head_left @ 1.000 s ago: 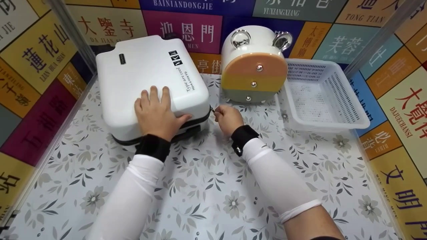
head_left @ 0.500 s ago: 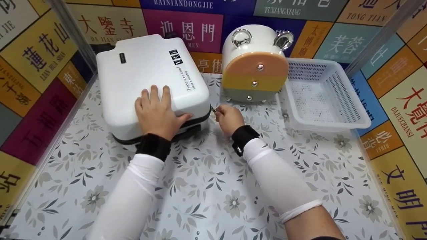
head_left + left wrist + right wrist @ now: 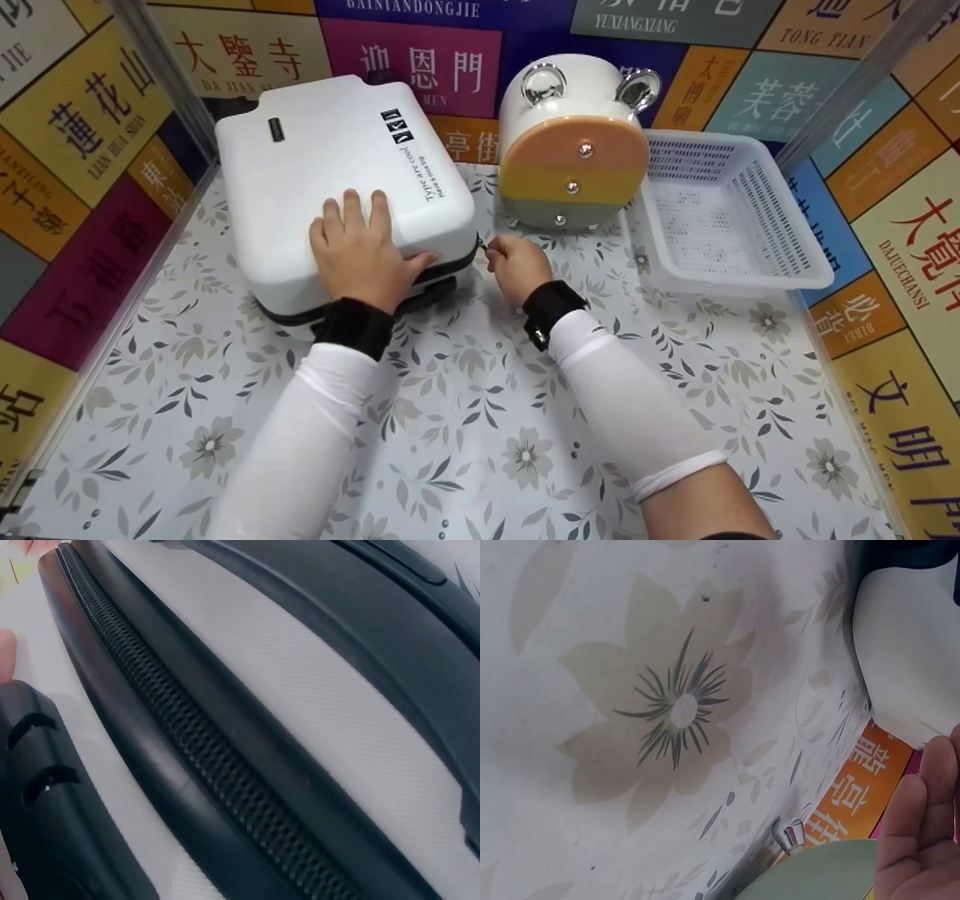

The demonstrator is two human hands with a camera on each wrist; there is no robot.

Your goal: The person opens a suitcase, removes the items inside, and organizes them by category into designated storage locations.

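A white hard-shell suitcase (image 3: 300, 172) lies flat at the left in the head view, with black lettering on its lid. My left hand (image 3: 364, 251) rests on its front part, fingers spread and thumb toward the front edge. At the suitcase's right front corner my right hand (image 3: 519, 266) pinches a small zipper pull (image 3: 482, 245) between thumb and curled fingers. Up close in the left wrist view runs the closed black zipper (image 3: 180, 727), beside a black handle (image 3: 322, 607). The right wrist view catches curled fingers (image 3: 900, 825) near the white shell; the pull is hidden there.
Behind the right hand stands a white cabinet with round silver ears and a striped drawer front (image 3: 574, 172). A white plastic basket (image 3: 750, 281) sits to its right. The floral tabletop (image 3: 465, 435) is bounded by walls with printed signs (image 3: 412, 71).
The suitcase has shifted slightly to the right, and my left hand on it has moved the same way. My right hand has moved a little right, still at the corner.
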